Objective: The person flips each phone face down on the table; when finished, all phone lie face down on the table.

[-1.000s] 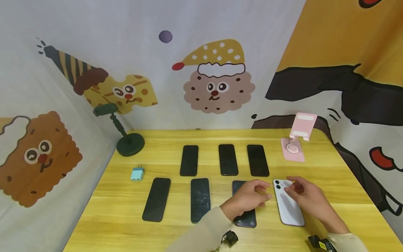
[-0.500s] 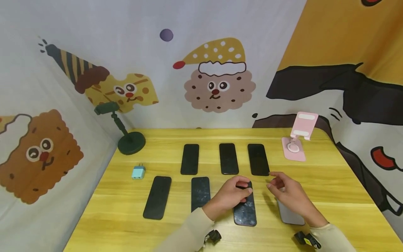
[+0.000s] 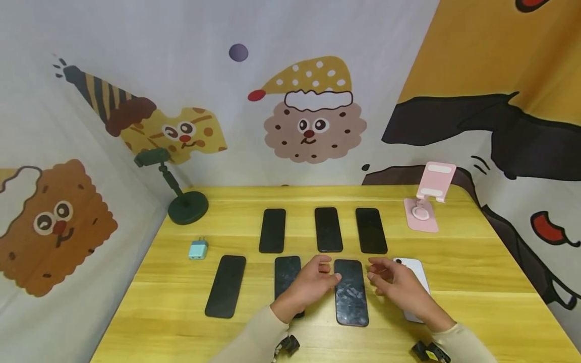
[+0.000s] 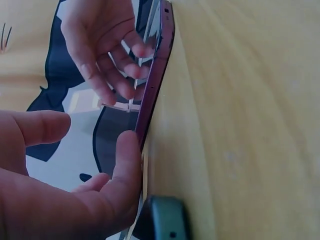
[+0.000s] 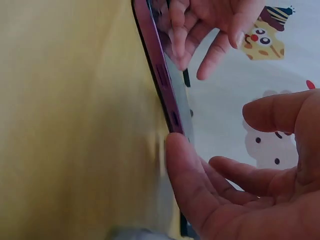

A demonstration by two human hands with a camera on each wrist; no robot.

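On bench [image 3: 159, 302], dark phone [image 3: 351, 295] flat btwn L hand [image 3: 306, 286] & R hand [image 3: 400, 287], both w/ fingers loosely spread

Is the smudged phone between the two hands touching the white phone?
Apart. The head view shows a strip of tabletop between the smudged phone and the white phone, plainest near their lower ends; the right hand hides part of the latter.
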